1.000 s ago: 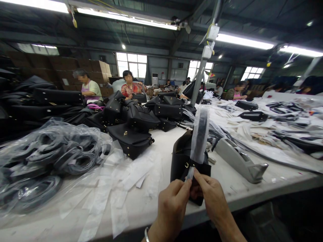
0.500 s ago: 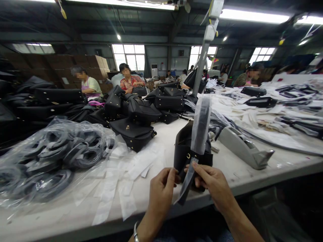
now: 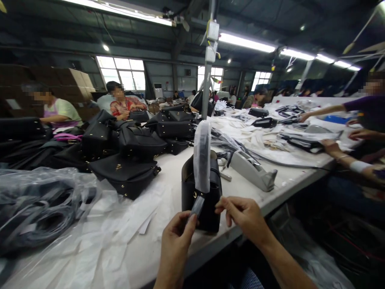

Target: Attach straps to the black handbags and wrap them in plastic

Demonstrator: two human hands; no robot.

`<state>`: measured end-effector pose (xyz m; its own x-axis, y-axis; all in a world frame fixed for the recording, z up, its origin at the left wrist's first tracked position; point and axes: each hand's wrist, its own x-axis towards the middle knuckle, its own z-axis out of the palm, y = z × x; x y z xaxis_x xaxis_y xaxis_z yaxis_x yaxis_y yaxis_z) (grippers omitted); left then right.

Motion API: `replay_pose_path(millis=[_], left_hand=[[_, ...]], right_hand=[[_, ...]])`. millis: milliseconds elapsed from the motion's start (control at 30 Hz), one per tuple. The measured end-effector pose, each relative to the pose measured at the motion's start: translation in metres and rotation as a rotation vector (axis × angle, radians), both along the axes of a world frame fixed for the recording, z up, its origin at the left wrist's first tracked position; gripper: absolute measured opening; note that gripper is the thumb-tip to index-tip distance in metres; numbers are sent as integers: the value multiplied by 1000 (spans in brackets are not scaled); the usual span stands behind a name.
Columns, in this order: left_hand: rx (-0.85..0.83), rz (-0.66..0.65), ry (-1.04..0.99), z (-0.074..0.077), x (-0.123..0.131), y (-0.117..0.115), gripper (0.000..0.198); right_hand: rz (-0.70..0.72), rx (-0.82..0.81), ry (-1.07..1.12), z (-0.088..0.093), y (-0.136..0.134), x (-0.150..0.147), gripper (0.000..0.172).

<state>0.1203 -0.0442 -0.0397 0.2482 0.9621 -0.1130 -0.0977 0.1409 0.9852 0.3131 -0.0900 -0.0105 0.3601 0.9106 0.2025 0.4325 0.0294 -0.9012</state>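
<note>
Left grip pinches the strap. The bag stands on the bench, just beyond both grips. Right grip: fingers narrowly spaced; whether it holds anything cannot be determined.

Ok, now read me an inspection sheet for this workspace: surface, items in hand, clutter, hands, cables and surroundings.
Surface: white table, heavily covered.
Items in hand: black bag upright near the front edge; its handle stands up, wrapped in clear film; a narrow strap end hangs below.
Clutter: piled black bags, white strips, coiled straps under clear plastic, grey tape dispenser.
Hands: left hand pinches the strap end; right hand is beside the bag, contact unclear.
Cables: thin wires by boxes on the pole; nothing seen in the hands' way.
Surroundings: co-workers across the table and at right, windows, lit strip lights.
</note>
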Motion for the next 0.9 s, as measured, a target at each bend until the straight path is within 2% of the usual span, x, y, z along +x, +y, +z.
replay_pose_path(millis=[67,133,267,367,467,567,733,900], left_hand=[[66,65,31,-2,-2,0,42],[101,84,34,-4,-2,0,42],[114,85,37,-11,-1,-1,40],[127,61,46,-15,-1,1,38],[137,44,73,-16,-2,4,39],[148,67,82,-15,-2,4,41],[152,95,91,-12,-2,2,42],[135,107,80,-11,-3,0,42]], right_hand=[[-341,41,-166,4,0,47,46],[-518,48,-243,9,5,101,39],[-641,-62,-309,17,28,196,26],[-629,-243,-235,15,41,238,21],[-590,-388,-107,9,48,256,27],[-544,-420,17,7,50,262,27],[-503,-275,163,24,39,269,17],[-498,-171,272,42,2,269,10]])
